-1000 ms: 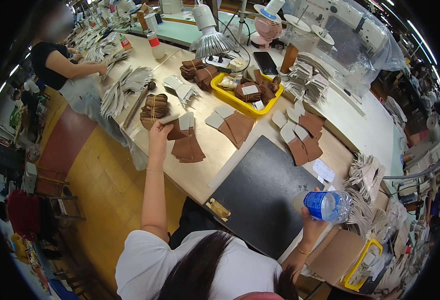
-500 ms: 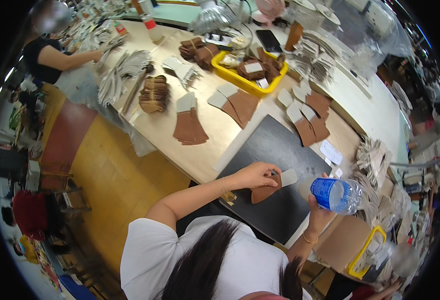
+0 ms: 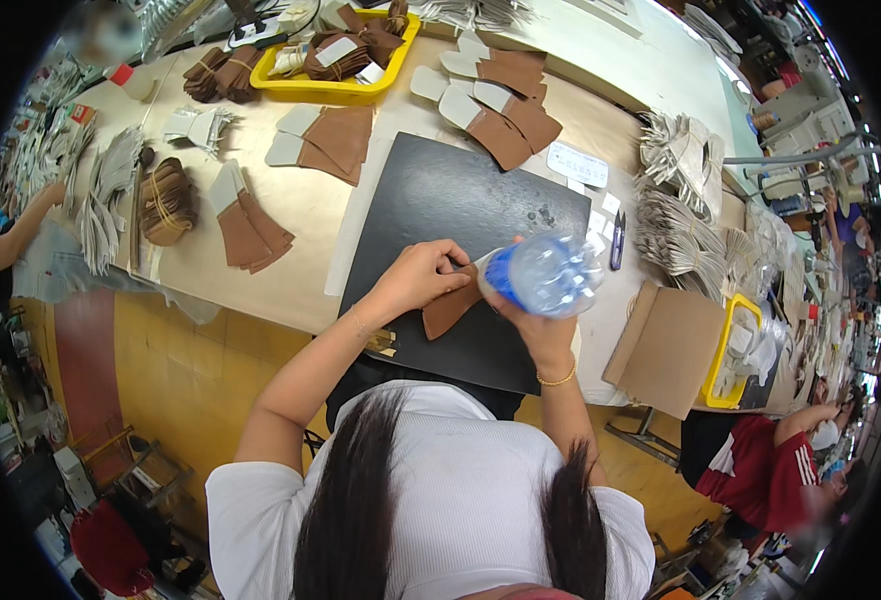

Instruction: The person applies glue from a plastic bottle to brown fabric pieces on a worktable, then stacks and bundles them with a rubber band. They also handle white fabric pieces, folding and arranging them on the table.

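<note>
**Op A:** What am I looking at on the hands?

**Op B:** I'm seeing the right hand point(image 3: 533, 325) wrapping closed around a clear plastic bottle point(image 3: 544, 273) with a blue cap end, tilting it sideways above the black mat point(image 3: 431, 200). The left hand point(image 3: 419, 278) is pressing down with curled fingers on a brown leather piece point(image 3: 448, 310), and it seems to be pinching a thin tool, though I cannot tell what kind. The 2 hands are sitting just beside each other.

**Op A:** Where is that piece lying?

**Op B:** It is lying on the mat, near the worktop's point(image 3: 301, 215) near edge, right in front of the person.

**Op A:** What else is lying around?

**Op B:** I'm noting a yellow tray point(image 3: 296, 88) holding brown pieces at the far edge, more brown cut pieces point(image 3: 501, 110) fanning out beyond the mat, and a small stack point(image 3: 246, 225) toward the left side. A bundle of brown strips point(image 3: 166, 200) is sitting further left. Grey stacked parts point(image 3: 676, 215) are piling up at the right edge, with a cardboard sheet point(image 3: 666, 345) hanging off the near right corner.
</note>
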The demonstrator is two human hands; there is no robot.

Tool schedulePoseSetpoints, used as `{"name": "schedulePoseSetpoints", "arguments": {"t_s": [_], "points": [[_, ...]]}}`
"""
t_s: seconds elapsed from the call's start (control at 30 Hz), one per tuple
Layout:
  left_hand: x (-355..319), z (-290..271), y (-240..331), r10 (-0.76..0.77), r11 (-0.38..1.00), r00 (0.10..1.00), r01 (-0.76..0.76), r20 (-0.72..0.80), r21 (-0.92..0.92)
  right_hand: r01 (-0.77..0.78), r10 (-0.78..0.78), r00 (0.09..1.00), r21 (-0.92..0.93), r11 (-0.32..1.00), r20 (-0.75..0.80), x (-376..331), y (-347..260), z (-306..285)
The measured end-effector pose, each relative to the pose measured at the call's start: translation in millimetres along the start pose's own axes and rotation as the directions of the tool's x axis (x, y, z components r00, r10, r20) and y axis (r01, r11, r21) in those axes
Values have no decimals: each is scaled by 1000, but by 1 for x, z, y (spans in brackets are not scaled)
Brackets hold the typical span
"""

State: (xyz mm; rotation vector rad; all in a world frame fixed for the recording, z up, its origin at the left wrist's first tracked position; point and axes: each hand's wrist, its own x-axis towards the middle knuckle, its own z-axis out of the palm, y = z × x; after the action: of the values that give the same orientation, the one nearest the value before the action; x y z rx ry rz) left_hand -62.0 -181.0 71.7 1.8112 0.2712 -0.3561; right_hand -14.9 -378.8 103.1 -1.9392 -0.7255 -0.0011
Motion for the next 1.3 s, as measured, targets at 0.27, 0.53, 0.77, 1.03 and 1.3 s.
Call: {"name": "schedulePoseSetpoints", "arguments": {"t_s": [0.27,0.53,0.77,1.03,1.3], "points": [[2,2,-1,35,998,999,-34,-22,55,-39,46,992,57,998,-121,-3,16,-1],[3,-2,-5,51,997,998,-49,-27,52,-71,58,984,-68,995,-170,7,6,-16],[5,-3,-8,59,998,998,-58,-18,28,-53,38,997,-224,973,-72,3,8,-18],[5,-5,-3,14,999,1000,-14,14,30,-72,69,996,-51,996,-53,-1,-1,6],[5,-5,-4,7,1000,1000,-7,-15,16,-26,12,986,-80,996,-165,7,8,2]]}}
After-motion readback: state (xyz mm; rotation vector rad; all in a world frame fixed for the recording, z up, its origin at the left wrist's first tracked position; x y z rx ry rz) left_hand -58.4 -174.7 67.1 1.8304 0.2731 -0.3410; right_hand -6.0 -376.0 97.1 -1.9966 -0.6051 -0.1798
